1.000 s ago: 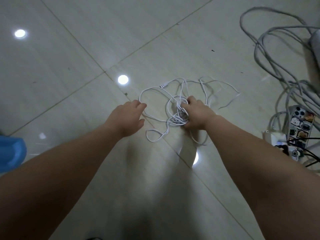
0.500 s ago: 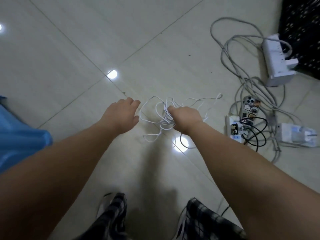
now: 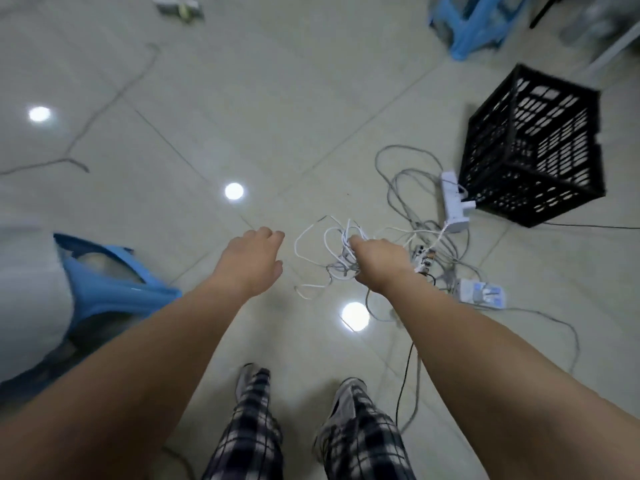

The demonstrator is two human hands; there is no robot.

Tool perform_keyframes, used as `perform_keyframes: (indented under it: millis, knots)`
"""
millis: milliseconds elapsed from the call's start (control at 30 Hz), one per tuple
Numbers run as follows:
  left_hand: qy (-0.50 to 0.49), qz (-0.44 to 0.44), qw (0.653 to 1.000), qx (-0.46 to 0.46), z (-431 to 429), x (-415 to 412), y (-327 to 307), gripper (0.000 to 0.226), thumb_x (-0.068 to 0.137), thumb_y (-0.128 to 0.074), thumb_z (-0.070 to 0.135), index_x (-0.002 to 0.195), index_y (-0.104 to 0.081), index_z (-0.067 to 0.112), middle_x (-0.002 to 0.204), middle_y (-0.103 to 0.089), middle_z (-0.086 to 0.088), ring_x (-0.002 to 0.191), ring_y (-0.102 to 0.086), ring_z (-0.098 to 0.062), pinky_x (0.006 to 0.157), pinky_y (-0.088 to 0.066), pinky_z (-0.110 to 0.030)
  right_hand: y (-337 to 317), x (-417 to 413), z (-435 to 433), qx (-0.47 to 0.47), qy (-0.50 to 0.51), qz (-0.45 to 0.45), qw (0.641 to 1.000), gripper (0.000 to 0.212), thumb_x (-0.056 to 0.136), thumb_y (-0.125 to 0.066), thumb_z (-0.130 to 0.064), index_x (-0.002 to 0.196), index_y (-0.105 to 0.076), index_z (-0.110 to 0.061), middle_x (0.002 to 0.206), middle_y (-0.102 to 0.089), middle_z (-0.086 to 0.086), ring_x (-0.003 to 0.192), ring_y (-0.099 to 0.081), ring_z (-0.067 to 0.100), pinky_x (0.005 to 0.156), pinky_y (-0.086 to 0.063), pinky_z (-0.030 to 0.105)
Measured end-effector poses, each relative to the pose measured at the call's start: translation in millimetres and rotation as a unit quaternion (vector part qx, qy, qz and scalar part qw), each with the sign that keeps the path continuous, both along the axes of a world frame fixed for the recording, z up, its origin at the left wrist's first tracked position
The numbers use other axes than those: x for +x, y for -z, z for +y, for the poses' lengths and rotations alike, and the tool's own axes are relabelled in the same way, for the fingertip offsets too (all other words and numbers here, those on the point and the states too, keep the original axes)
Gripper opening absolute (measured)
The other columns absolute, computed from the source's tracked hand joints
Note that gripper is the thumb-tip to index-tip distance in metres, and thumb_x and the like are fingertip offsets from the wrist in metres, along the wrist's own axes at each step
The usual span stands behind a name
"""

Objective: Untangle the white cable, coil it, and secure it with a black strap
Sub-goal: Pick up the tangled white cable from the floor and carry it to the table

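Note:
The thin white cable (image 3: 320,237) is a loose tangle of loops, lifted off the tiled floor. My right hand (image 3: 379,261) is closed around the knotted middle of the tangle, and loops hang out to the left and below it. My left hand (image 3: 251,259) hovers just left of the loops with its fingers curled, holding nothing that I can see. No black strap is visible.
A black plastic crate (image 3: 530,147) stands at the right, with white power strips (image 3: 455,202), grey cords and a phone (image 3: 424,259) on the floor beside it. A blue stool (image 3: 110,285) is at the left, another blue stool (image 3: 474,22) far back. My feet (image 3: 346,410) are below.
I have stood up and the view has pulled back from the floor. My right hand has lifted the tangled cable with it; the left hand has let go of the strand and stays alongside.

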State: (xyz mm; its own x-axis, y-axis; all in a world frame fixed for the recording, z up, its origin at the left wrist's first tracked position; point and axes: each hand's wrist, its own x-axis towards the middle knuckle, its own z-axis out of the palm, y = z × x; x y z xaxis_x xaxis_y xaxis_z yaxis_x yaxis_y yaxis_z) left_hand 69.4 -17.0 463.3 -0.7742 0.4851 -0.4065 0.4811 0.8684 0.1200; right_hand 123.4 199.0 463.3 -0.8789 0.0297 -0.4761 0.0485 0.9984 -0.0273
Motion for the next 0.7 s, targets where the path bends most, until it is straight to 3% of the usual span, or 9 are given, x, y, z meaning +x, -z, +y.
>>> perform_keyframes:
  millis: [167, 267, 433, 700]
  knots:
    - [-0.031, 0.021, 0.999, 0.036, 0.7, 20.2, -157.6, 0.051, 0.093, -0.046, 0.034, 0.139, -0.036, 0.012, 0.134, -0.047, -0.012, 0.119, -0.046, -0.033, 0.093, -0.041, -0.043, -157.0, 20.8, -5.3, -0.022, 0.043, 0.029, 0.998, 0.042, 0.083, -0.059, -0.018, 0.120, -0.039, -0.013, 0.111, -0.062, 0.012, 0.102, -0.057, 0.035, 0.068, -0.036, 0.033]
    - [-0.039, 0.046, 0.997, 0.053, -2.7, 31.0, -216.7, 0.052, 0.093, -0.047, 0.033, 0.139, -0.036, 0.011, 0.134, -0.047, -0.014, 0.119, -0.046, -0.034, 0.091, -0.040, -0.042, -212.9, 39.7, -10.2, -0.013, 0.044, 0.050, 0.998, 0.039, 0.082, -0.060, -0.018, 0.116, -0.040, -0.013, 0.108, -0.062, 0.012, 0.099, -0.058, 0.035, 0.067, -0.037, 0.033]
    - [-0.032, 0.080, 0.994, 0.067, 1.9, 20.2, -253.3, 0.052, 0.093, -0.047, 0.031, 0.140, -0.035, 0.011, 0.134, -0.046, -0.014, 0.121, -0.045, -0.035, 0.093, -0.041, -0.042, -241.8, 39.3, -18.0, 0.003, 0.050, 0.098, 0.994, 0.037, 0.081, -0.058, -0.014, 0.114, -0.041, -0.013, 0.105, -0.062, 0.013, 0.096, -0.058, 0.035, 0.065, -0.035, 0.033]
    - [-0.011, 0.073, 0.996, 0.049, -6.2, -7.5, -256.7, 0.053, 0.094, -0.047, 0.032, 0.141, -0.034, 0.012, 0.137, -0.045, -0.013, 0.122, -0.044, -0.034, 0.094, -0.040, -0.042, -249.7, 11.9, -19.3, 0.014, 0.078, 0.115, 0.990, 0.049, 0.081, -0.057, -0.013, 0.127, -0.037, -0.012, 0.106, -0.062, 0.012, 0.098, -0.058, 0.034, 0.066, -0.036, 0.033]
